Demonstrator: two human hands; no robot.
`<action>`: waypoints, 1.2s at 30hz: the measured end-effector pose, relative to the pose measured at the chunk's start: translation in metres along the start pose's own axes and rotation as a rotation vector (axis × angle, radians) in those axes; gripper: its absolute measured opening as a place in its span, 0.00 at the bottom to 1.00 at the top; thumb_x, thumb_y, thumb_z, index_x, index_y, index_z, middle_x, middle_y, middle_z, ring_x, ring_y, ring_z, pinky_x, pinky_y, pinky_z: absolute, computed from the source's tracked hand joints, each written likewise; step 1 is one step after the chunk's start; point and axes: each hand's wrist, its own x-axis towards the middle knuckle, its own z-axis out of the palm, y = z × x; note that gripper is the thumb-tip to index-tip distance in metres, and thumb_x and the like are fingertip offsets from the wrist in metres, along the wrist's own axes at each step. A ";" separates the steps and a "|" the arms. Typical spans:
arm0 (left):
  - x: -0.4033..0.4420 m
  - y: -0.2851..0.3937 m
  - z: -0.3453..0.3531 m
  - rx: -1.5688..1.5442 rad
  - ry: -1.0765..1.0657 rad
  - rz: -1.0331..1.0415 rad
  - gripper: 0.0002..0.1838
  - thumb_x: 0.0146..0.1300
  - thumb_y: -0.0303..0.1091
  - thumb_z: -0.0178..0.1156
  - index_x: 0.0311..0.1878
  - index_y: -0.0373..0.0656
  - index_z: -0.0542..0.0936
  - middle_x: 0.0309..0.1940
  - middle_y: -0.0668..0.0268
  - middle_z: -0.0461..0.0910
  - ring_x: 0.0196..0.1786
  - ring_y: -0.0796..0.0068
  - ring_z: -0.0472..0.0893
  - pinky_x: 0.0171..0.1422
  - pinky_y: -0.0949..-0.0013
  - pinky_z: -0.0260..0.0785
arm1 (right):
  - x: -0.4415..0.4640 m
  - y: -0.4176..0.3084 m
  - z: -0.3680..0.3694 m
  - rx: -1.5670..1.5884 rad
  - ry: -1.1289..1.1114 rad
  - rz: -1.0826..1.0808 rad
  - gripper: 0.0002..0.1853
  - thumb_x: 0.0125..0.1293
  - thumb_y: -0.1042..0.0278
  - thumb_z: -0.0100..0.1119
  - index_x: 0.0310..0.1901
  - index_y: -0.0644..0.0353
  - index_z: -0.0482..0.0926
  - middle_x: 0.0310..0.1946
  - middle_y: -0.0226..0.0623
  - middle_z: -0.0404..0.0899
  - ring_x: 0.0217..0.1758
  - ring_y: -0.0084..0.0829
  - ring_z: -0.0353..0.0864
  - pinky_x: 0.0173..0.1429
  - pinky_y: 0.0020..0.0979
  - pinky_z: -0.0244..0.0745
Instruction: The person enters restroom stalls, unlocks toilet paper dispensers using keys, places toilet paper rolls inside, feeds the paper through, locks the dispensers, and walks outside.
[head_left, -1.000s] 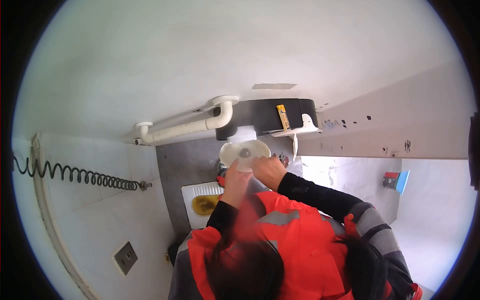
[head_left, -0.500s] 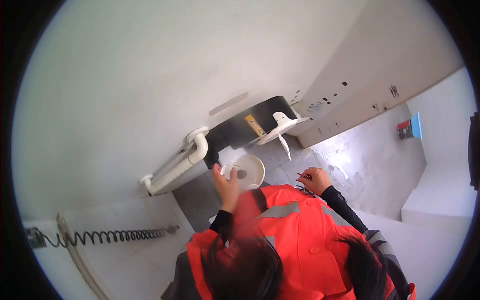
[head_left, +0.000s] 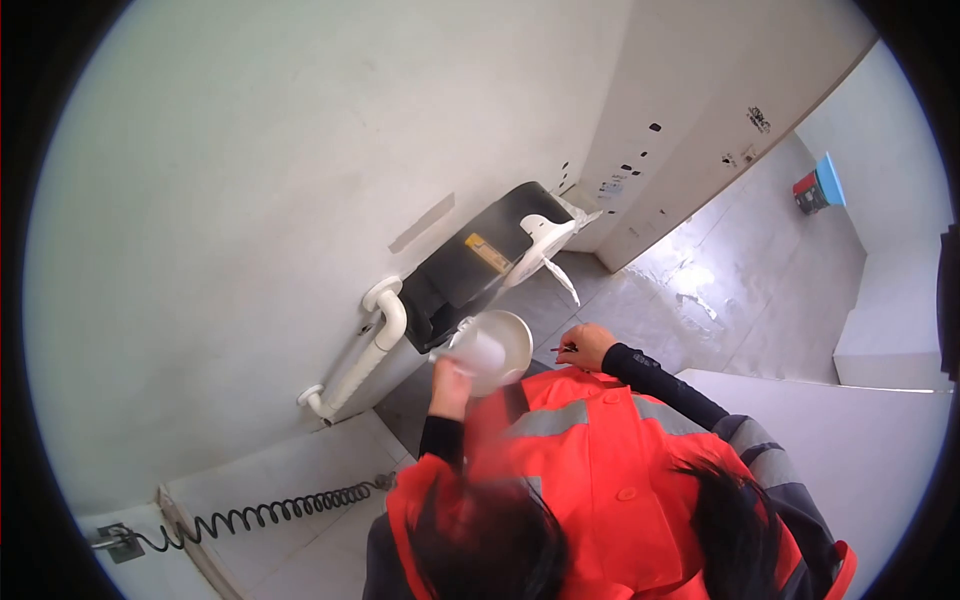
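Note:
My left hand [head_left: 452, 385] is closed on a translucent white piece, blurred by motion, which overlaps a round white bowl-shaped cover [head_left: 512, 345]. My right hand [head_left: 588, 347] is closed on a thin, dark reddish object, too small to make out, to the right of the cover. Beyond my hands a black box-shaped dispenser [head_left: 455, 275] is fixed to the wall, its near left part open and dark. On top of it lies a yellow packet [head_left: 487, 252], and a white disc-shaped part [head_left: 545, 240] with a hanging strip of paper is at its right end.
A white grab rail [head_left: 382, 345] is on the wall left of the dispenser. A coiled black hose [head_left: 300, 505] runs along the lower left. A partition panel [head_left: 690, 130] with dark marks stands at the right, and a red and blue bucket [head_left: 815, 187] is on the far floor.
The view has turned and the scene has tilted. My hands have parted from the white cover. My left hand, open half a second ago, has closed on the translucent piece; my right hand keeps its thin object.

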 end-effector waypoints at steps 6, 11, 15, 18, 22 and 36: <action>-0.116 0.028 -0.050 -0.087 -0.207 0.062 0.19 0.64 0.47 0.41 0.38 0.41 0.73 0.19 0.71 0.61 0.23 0.73 0.61 0.46 0.60 0.65 | 0.050 0.001 0.051 -0.346 -0.388 -0.231 0.24 0.47 0.63 0.58 0.50 0.52 0.73 0.30 0.41 0.79 0.31 0.40 0.79 0.38 0.37 0.72; -0.164 0.016 -0.047 -0.019 -0.071 -0.054 0.16 0.64 0.46 0.43 0.38 0.42 0.71 0.24 0.70 0.66 0.28 0.75 0.68 0.41 0.66 0.66 | 0.040 -0.017 0.022 0.038 -0.610 -0.366 0.38 0.50 0.68 0.54 0.65 0.44 0.52 0.28 0.42 0.76 0.34 0.36 0.78 0.39 0.33 0.72; -0.157 0.008 -0.026 0.388 -0.023 0.078 0.11 0.57 0.40 0.54 0.36 0.43 0.69 0.35 0.65 0.70 0.39 0.73 0.70 0.45 0.70 0.64 | 0.035 -0.088 -0.020 0.377 -0.342 -0.267 0.34 0.53 0.71 0.50 0.64 0.41 0.54 0.28 0.41 0.77 0.28 0.39 0.78 0.37 0.38 0.71; -0.139 0.036 0.033 0.718 -0.126 0.078 0.11 0.53 0.29 0.55 0.41 0.40 0.71 0.43 0.62 0.72 0.45 0.75 0.71 0.49 0.72 0.63 | 0.074 -0.095 0.006 0.036 -0.108 -0.404 0.30 0.53 0.73 0.49 0.59 0.39 0.60 0.30 0.45 0.77 0.31 0.42 0.78 0.38 0.40 0.71; -0.106 0.053 0.081 0.982 -0.103 0.277 0.14 0.53 0.27 0.56 0.44 0.35 0.72 0.43 0.60 0.75 0.45 0.73 0.75 0.49 0.71 0.66 | 0.076 -0.102 0.005 0.114 0.002 -0.388 0.23 0.52 0.72 0.50 0.51 0.40 0.71 0.31 0.41 0.78 0.35 0.43 0.78 0.40 0.38 0.71; -0.115 0.016 0.188 0.344 -0.050 -0.188 0.29 0.64 0.57 0.42 0.54 0.40 0.67 0.43 0.66 0.72 0.44 0.76 0.73 0.50 0.71 0.66 | 0.005 -0.063 -0.027 0.554 -0.368 -0.278 0.28 0.43 0.42 0.65 0.41 0.55 0.79 0.25 0.39 0.79 0.31 0.34 0.79 0.36 0.32 0.72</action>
